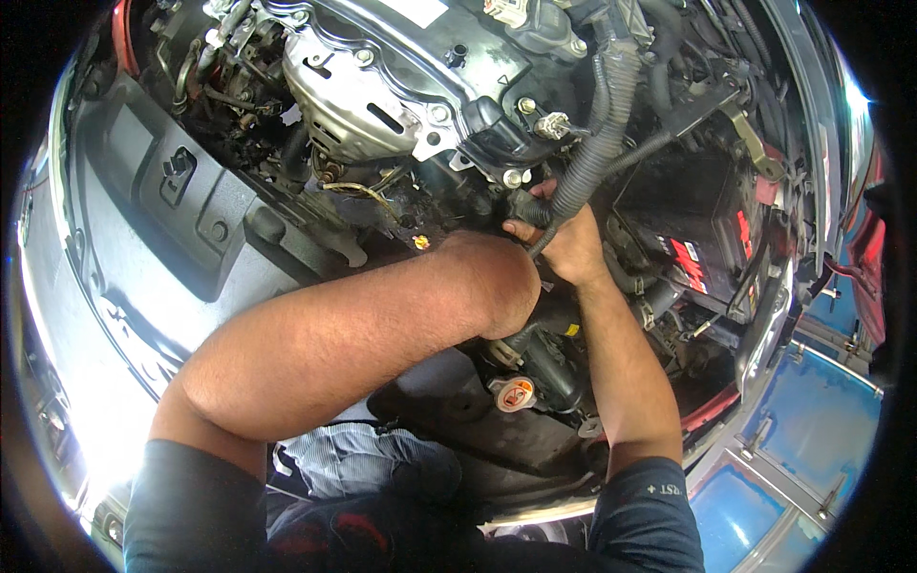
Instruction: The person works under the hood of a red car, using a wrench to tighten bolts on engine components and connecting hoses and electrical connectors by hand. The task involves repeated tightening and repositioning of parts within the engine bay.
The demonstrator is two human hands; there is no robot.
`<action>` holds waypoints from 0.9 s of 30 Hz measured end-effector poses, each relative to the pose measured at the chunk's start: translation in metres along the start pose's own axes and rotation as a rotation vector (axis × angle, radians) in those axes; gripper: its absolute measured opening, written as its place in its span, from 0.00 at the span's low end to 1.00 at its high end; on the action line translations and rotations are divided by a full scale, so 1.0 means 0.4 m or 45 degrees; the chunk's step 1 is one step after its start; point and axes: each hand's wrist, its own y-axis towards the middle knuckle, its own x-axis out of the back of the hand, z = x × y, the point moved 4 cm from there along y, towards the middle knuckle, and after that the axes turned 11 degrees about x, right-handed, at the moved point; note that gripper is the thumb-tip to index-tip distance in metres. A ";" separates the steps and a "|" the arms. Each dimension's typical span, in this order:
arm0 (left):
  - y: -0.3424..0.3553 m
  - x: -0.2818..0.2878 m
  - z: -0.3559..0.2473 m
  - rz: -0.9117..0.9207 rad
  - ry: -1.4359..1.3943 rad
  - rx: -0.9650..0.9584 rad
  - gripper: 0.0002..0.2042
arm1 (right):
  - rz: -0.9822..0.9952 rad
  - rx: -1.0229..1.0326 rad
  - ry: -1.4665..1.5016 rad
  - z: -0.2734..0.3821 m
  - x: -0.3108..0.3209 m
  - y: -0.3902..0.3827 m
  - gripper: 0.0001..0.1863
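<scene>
- Conduit (594, 153), black and corrugated, slopes down from one o'clock of the view's middle to a dark fitting (528, 206) at two o'clock, just beside the engine's corner.
- Right hand (579, 250), toward half past two: thumb and a finger close around the dark fitting from opposite sides, with part of the conduit running in front of the palm.
- Left hand: hidden beyond the end of the left forearm (373, 329), which points toward three o'clock; whether its fingers are apart or together, I cannot tell.
- Handling: the conduit should be light and springy, its ridges giving grip; the dark fitting looks stiff, perhaps brittle, and slippery if oily. Best held by its solid sides, sparing the conduit any tugging.
- Around: battery (683, 205) toward three o'clock, round cap (514, 393) at five, metal shield (349, 100) at eleven.
</scene>
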 end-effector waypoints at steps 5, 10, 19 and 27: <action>0.002 -0.005 0.008 -0.202 -0.047 -0.095 0.11 | -0.003 0.035 -0.184 0.004 -0.007 0.007 0.28; 0.012 -0.009 0.009 -0.249 -0.088 -0.078 0.11 | -0.030 0.038 -0.137 -0.002 -0.013 0.012 0.28; 0.039 0.001 0.000 -0.052 -0.086 0.195 0.14 | 0.003 -0.004 -0.031 0.011 -0.019 0.009 0.24; 0.084 -0.033 0.014 -0.172 -0.257 0.205 0.19 | -0.060 -0.060 0.031 -0.011 -0.028 0.001 0.22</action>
